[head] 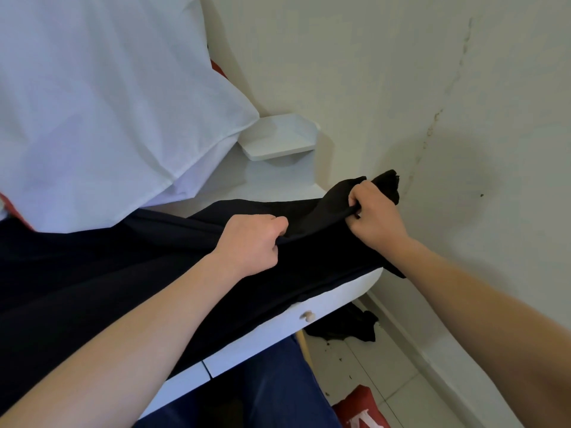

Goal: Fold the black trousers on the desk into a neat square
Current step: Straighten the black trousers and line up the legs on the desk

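The trousers (pixel 92 288) lay spread along the desk (pixel 340 299), one end reaching past its right edge. The left hand (pixel 250 242) pinched a fold of them with curled fingers. Further, the right hand (pixel 375 217) gripped the bunched end, perhaps the waistband, near the wall (pixel 432 88). A white cloth (pixel 108 103) hung behind.

Two hands: left hand (pixel 250 242), right hand (pixel 375 217). One black trousers (pixel 92 288), one white cloth (pixel 108 103), one desk (pixel 343 296), one drawer knob (pixel 307 316).
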`<state>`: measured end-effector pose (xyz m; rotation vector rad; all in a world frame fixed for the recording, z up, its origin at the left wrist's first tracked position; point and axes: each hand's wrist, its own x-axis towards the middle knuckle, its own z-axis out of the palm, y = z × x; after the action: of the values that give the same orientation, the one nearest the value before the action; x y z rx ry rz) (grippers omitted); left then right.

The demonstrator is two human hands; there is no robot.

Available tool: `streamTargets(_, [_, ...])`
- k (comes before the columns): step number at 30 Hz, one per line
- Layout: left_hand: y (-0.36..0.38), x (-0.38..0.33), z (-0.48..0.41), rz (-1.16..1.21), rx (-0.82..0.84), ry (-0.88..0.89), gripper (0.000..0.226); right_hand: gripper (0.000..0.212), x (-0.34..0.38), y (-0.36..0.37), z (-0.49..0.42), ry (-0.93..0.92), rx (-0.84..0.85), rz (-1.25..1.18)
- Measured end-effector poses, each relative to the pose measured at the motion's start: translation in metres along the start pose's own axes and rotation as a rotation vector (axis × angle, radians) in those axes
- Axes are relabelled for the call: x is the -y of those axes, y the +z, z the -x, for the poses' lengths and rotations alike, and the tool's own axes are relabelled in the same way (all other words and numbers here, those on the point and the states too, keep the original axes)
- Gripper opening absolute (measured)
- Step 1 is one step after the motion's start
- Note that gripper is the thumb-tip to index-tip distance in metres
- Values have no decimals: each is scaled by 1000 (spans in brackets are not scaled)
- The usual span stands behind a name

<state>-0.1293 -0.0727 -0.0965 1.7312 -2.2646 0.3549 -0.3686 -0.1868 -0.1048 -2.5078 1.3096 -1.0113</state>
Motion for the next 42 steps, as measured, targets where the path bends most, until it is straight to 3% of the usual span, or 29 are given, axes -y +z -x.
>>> streamTargets(4, [9, -9, 13, 11, 44, 77, 20, 27, -8, -1, 18, -71, 123, 105])
streamTargets(8, [18, -17, 20, 47, 126, 47, 54, 31, -15, 5, 39, -86, 251, 70])
streamTargets(10, [22, -18, 23, 47, 168, 27, 58, 36, -17, 7, 45, -75, 331, 51])
streamTargets(22, [28, 4, 0, -111, 143, -149, 48, 28, 0, 37, 23, 62, 299, 219])
streamTargets(25, [26, 6, -4, -184, 120, -104, 34, 40, 9, 40, 7, 67, 229, 226])
streamTargets(28, [25, 0, 2, -267, 108, 32, 26, 47, 9, 32, -3, -6, 188, 419])
streamTargets(30, [25, -6, 8, -296, 74, 95, 32, 39, 7, 27, 2, -50, 181, 497])
streamTargets(33, [34, -12, 13, -208, 163, 86, 25, 28, 2, 24, 17, -86, 217, 592])
streamTargets(36, [34, -8, 12, -39, 229, -32, 17, 14, -11, 23, 29, -53, 308, 456])
streamTargets(40, [29, -7, 15, 66, 255, -74, 17, 32, -26, 11, 41, -202, 336, 300])
streamTargets(42, [27, -8, 18, 40, 216, -57, 29, 45, -32, 5, 44, -274, 300, 300])
